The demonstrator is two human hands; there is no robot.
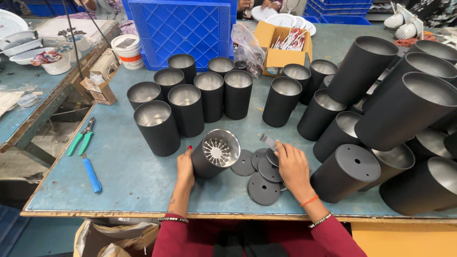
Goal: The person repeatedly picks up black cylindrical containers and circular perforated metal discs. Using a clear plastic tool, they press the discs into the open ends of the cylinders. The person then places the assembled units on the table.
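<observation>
Hands at 6 o'clock on bench (143, 185): black cylinder (215, 153) is steadied on its side by left hand (185, 167), fingers curled. Small grey piece (268, 141) is pinched by right hand (292, 165) over black discs (263, 188). Fitting step, prob.; alignment w/ cylinder mouth needed next.

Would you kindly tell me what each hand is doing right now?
Left hand: closed around the tilted black cylinder.
Right hand: resting on the black discs; grip cannot be told.

Matte black cylinders (157, 127) (silvery inside); blue latticed crate (181, 28); teal table (128, 176).
</observation>
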